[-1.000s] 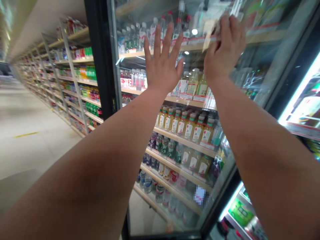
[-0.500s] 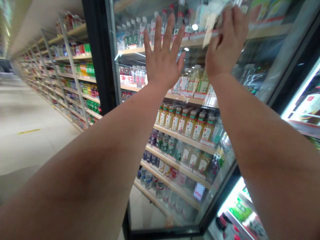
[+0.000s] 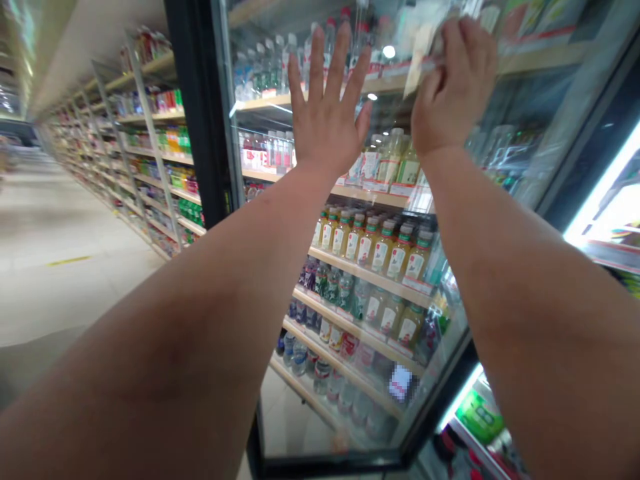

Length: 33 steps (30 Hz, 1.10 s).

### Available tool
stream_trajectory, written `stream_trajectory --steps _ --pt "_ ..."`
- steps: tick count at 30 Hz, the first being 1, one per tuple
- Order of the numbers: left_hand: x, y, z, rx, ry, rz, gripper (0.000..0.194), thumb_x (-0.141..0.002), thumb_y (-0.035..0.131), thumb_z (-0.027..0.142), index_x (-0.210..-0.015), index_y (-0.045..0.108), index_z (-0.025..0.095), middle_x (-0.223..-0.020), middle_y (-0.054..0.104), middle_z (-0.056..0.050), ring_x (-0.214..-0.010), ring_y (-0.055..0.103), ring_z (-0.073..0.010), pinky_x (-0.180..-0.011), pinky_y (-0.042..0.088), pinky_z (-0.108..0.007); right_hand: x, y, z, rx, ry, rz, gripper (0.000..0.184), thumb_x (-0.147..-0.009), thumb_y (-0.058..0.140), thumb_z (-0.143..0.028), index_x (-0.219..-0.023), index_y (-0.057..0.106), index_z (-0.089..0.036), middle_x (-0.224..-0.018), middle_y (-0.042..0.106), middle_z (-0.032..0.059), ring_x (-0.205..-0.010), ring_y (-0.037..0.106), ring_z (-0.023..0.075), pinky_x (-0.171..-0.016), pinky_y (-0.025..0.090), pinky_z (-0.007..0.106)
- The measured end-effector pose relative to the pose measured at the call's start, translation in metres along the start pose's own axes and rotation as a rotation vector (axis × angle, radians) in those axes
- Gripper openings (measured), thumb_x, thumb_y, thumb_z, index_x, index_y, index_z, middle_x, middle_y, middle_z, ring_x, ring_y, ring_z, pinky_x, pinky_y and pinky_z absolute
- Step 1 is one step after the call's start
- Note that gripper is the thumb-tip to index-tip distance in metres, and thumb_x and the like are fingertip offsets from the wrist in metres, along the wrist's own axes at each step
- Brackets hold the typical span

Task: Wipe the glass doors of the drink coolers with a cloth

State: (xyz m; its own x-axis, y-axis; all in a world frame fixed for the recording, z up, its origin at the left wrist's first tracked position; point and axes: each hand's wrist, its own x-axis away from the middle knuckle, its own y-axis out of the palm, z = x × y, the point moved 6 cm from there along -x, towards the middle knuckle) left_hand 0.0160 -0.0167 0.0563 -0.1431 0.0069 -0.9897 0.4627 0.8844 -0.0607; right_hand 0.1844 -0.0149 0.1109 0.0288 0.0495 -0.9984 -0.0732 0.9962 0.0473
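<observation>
Glass cooler door [image 3: 385, 120], left hand [image 3: 325, 120] spread on it, right hand [image 3: 453, 83] curled, shelved aisle [image 3: 135, 160], pale floor [image 3: 65, 300]

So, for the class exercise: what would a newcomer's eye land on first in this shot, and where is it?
Two bare arms fill the foreground, reaching up to the centre and right, with the left hand spread open and the right hand partly curled at the black-framed glass door of a drinks cooler. Behind the glass, just below the hands, stands a dense row of green-capped juice bottles. On the far left, long stocked shelves run down a store aisle.
</observation>
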Motion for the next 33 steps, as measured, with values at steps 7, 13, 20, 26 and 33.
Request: stream_trajectory --steps 7,13,20,26,33 --pt "0.000 -0.003 0.001 -0.032 0.011 0.019 0.059 -0.099 0.049 0.032 -0.158 0.041 0.028 -0.164 0.028 0.002 -0.153 0.019 -0.0356 -0.126 0.010 -0.063 0.006 0.005 0.000 0.025 -0.009 0.051 0.049 -0.100 0.041 -0.028 -0.149 0.048 -0.030 -0.155 0.044 -0.0088 -0.145 0.040 0.0226 -0.126 0.035 0.045" --pt "0.001 0.000 -0.003 0.053 -0.004 0.039 0.059 -0.097 0.052 0.035 -0.156 0.041 0.037 -0.163 0.027 0.010 -0.155 0.015 -0.0305 -0.128 0.004 -0.060 -0.006 0.013 0.027 0.044 0.206 0.146 0.051 -0.097 0.036 -0.021 -0.145 0.050 -0.030 -0.153 0.048 -0.0014 -0.142 0.043 0.0247 -0.126 0.033 0.050" --pt "0.001 -0.003 0.001 0.122 -0.009 0.031 0.059 -0.097 0.051 0.033 -0.155 0.044 0.031 -0.164 0.028 0.007 -0.155 0.012 -0.0327 -0.128 0.000 -0.061 0.029 -0.009 -0.028 -0.088 -0.385 -0.026 0.050 -0.101 0.045 -0.034 -0.150 0.046 -0.031 -0.157 0.044 -0.0066 -0.147 0.034 0.0211 -0.125 0.026 0.044" --pt "-0.002 -0.001 -0.003 0.152 0.006 0.008 0.058 -0.098 0.049 0.038 -0.155 0.044 0.031 -0.164 0.025 0.006 -0.155 0.010 -0.0351 -0.127 -0.002 -0.066 0.027 -0.007 0.012 -0.152 0.333 0.193 0.055 -0.095 0.034 -0.021 -0.147 0.052 -0.018 -0.154 0.049 0.0021 -0.143 0.039 0.0271 -0.121 0.027 0.049" --pt "-0.003 0.009 -0.011 0.105 0.017 0.020 0.060 -0.099 0.043 0.044 -0.158 0.037 0.038 -0.164 0.022 0.012 -0.155 0.009 -0.0304 -0.128 0.000 -0.061 0.036 0.000 -0.028 -0.152 -0.395 -0.022 0.053 -0.095 0.043 -0.032 -0.147 0.044 -0.041 -0.156 0.046 -0.0092 -0.148 0.035 0.0183 -0.127 0.021 0.045"
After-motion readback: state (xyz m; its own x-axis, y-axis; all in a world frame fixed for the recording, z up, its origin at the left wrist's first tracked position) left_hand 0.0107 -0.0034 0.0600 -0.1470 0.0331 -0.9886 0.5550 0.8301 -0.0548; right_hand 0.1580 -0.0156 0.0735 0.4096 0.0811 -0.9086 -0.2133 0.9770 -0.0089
